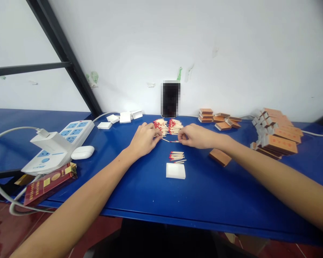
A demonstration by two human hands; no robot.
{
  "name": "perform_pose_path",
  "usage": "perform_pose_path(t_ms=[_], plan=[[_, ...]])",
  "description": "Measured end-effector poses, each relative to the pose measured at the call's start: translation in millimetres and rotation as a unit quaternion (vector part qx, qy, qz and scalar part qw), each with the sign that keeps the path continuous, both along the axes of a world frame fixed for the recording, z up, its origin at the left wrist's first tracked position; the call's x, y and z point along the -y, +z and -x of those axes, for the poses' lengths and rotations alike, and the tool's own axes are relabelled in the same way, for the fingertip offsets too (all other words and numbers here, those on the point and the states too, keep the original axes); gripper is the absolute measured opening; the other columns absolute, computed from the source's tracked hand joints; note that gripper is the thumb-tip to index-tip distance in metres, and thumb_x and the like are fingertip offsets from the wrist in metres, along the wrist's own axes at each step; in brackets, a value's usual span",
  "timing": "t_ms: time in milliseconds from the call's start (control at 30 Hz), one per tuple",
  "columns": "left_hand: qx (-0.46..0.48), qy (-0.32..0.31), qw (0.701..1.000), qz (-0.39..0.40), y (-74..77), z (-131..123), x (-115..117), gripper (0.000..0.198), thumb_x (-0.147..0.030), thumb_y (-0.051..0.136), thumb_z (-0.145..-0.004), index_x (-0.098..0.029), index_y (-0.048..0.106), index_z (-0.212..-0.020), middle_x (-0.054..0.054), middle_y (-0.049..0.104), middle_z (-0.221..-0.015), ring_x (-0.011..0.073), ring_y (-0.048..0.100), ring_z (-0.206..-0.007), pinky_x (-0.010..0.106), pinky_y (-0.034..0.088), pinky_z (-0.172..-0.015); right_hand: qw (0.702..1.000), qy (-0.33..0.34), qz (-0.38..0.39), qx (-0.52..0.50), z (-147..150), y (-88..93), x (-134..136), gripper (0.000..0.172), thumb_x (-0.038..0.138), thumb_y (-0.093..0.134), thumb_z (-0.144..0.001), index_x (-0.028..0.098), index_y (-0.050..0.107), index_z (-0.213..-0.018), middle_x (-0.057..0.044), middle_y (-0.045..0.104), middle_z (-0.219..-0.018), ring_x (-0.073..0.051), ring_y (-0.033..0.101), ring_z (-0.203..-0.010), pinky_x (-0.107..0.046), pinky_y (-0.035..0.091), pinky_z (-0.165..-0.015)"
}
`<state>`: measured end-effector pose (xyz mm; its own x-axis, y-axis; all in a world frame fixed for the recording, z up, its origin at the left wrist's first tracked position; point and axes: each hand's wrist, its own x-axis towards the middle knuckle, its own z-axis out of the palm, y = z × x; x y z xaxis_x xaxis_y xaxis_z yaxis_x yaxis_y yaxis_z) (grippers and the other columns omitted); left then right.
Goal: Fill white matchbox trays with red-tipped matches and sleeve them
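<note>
Two heaps of red-tipped matches, a left heap (161, 126) and a right heap (174, 126), lie on the blue table near the wall. Beside the left heap, my left hand (146, 139) has its fingers closed at the end of a match; whether it grips that match is unclear. My right hand (193, 136) is closed in a pinch by the right heap, at the end of another match (174, 141). Nearer to me is a small group of matches (177, 156), with a white matchbox tray (176, 171) just below it.
White trays (125, 117) lie back left; orange matchbox sleeves (206, 115) and a large pile (281, 141) are on the right. One sleeve (220, 157) lies under my right forearm. A power strip (78, 130), white case (82, 152) and red box (51, 183) occupy the left.
</note>
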<state>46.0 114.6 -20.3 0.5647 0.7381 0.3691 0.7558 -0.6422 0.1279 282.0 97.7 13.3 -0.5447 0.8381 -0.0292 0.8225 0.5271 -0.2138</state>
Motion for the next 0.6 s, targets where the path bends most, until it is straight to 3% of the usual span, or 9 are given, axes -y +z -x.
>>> perform_pose_path(t_ms=[233,467,600], plan=[[-0.020,-0.001,1.000,0.007,-1.6,1,-2,0.022,-0.028,0.055,-0.095,-0.020,0.076,-0.097,0.009,0.062,-0.093,0.0243,0.051,-0.087,0.037,0.039,-0.082,0.990,0.088,0.101,-0.036,-1,15.2,9,0.011,0.026,0.061,-0.084,0.020,0.071,-0.081,0.001,0.070,-0.072,-0.013,0.060,-0.062,-0.024,0.041,-0.058],[-0.009,-0.004,1.000,0.022,-1.6,-2,-3,0.021,-0.026,0.055,-0.094,-0.018,0.075,-0.092,0.010,0.063,-0.093,0.0247,0.052,-0.087,0.039,0.040,-0.084,0.997,0.006,-0.076,-0.023,-10,-3.9,-16,0.013,0.022,0.058,-0.086,0.018,0.070,-0.086,-0.003,0.069,-0.078,-0.016,0.060,-0.069,-0.027,0.039,-0.066],[0.012,-0.014,0.999,0.044,-1.5,-13,0,0.018,-0.024,0.057,-0.090,-0.018,0.074,-0.087,0.009,0.066,-0.092,0.0244,0.056,-0.087,0.040,0.043,-0.085,0.995,-0.016,-0.101,0.004,-12,-17.2,-24,0.016,0.026,0.054,-0.091,0.018,0.069,-0.092,-0.008,0.072,-0.093,-0.020,0.064,-0.084,-0.029,0.040,-0.073]])
